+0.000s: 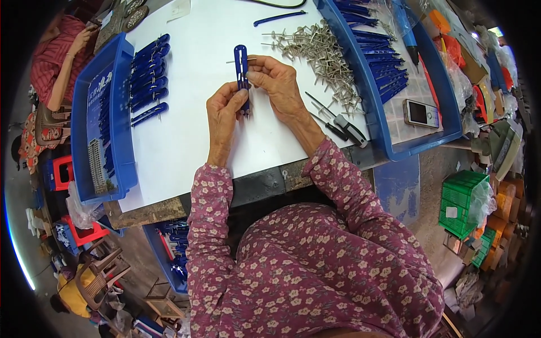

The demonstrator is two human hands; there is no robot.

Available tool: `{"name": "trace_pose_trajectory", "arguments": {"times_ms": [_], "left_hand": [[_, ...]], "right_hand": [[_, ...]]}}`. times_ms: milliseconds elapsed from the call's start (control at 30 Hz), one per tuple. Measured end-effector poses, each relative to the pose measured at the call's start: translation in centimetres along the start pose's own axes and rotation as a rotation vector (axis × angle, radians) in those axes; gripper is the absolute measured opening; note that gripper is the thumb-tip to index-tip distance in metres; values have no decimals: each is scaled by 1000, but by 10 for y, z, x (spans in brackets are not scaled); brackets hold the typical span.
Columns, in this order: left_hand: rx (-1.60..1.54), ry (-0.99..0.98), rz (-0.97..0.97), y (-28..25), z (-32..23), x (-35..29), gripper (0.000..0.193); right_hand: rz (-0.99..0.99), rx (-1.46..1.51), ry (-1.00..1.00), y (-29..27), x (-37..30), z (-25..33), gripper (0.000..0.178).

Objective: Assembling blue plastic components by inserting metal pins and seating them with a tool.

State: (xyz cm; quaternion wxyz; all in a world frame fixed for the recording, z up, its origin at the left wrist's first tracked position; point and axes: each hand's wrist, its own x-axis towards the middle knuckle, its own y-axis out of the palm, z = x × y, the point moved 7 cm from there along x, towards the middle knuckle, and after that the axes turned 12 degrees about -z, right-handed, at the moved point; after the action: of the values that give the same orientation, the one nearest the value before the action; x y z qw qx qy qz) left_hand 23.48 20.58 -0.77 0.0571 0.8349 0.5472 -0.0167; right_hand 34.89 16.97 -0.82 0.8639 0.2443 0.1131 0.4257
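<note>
Upright over the white table sheet (186, 141), a long, narrow blue plastic piece (240, 56) with a slot down its middle is held between my two hands. My left hand (224, 115) pinches its lower end between thumb and fingers. Higher up, the thumb and fingers of my right hand (280, 90) close on its right side. A thin metal pin sticks out sideways near there; whether it passes through the piece is hard to see. To the right lies a heap of small metal pins with flat heads (324, 59).
Similar blue pieces (149, 73) lie in a row at left, beside a blue tray (125, 129). Another blue tray (369, 104) at right holds more pieces and a mobile phone (421, 114). Two screwdriver-like tools (348, 128) rest near the front edge. A person (65, 62) sits far left.
</note>
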Motion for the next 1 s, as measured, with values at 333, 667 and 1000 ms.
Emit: {"name": "trace_pose_trajectory", "arguments": {"times_ms": [333, 667, 1000], "left_hand": [[-15, -30, 11, 2, -2, -1, 15], [-139, 119, -78, -10, -10, 6, 17], [-327, 109, -164, -33, -3, 20, 17]], "right_hand": [[-40, -33, 75, -11, 2, -10, 27], [87, -34, 5, 8, -6, 8, 36], [81, -67, 104, 6, -11, -4, 35]]}}
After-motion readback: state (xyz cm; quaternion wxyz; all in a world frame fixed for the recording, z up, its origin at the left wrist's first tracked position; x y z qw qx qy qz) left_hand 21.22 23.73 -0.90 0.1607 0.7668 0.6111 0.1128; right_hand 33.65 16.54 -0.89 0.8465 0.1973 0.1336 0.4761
